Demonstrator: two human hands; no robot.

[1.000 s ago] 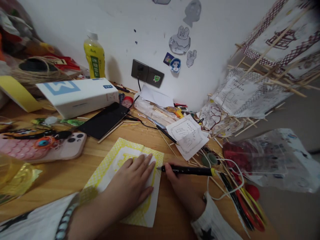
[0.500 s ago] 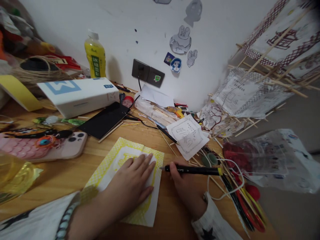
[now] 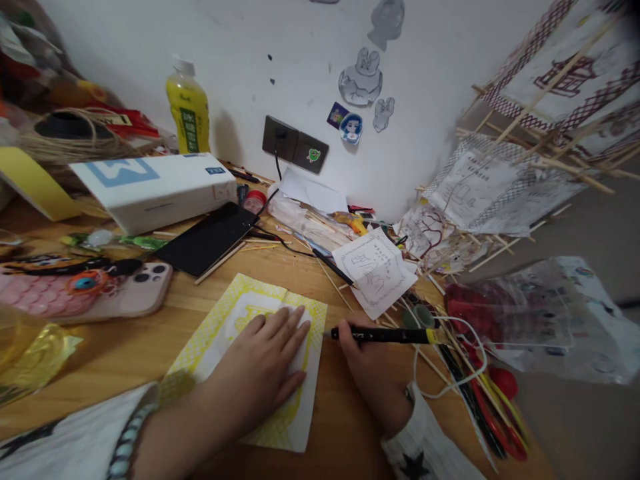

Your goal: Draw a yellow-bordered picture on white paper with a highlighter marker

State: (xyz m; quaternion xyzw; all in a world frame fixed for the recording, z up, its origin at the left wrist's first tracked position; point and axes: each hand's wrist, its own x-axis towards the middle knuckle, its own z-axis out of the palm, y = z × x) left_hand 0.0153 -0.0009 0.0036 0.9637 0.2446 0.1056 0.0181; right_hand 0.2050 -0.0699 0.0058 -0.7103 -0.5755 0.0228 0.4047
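Note:
A white sheet of paper (image 3: 299, 427) lies on the wooden table, with a yellow crosshatched border and yellow drawing in its middle. My left hand (image 3: 263, 363) rests flat on the sheet, fingers stretched out, covering part of the drawing. To the right of the paper, my right hand (image 3: 367, 367) is closed round a black marker pen (image 3: 385, 335) with a yellow band at its far end. The pen lies nearly level, its tip pointing left at the sheet's right edge. Whether the tip touches the paper I cannot tell.
Behind the sheet lie a black tablet (image 3: 207, 239), a white box (image 3: 160, 193) and a small drawn paper (image 3: 373, 273). A yellow drink bottle (image 3: 188, 110) stands by the wall. Left is a pink phone (image 3: 145, 293); right are sticks, a plastic bag (image 3: 545, 320) and paper-covered stick frames (image 3: 495, 187).
The pen has rolled slightly in my right hand, its printed lettering looking different, and its tip sits a little further right. My left hand stays flat on the paper.

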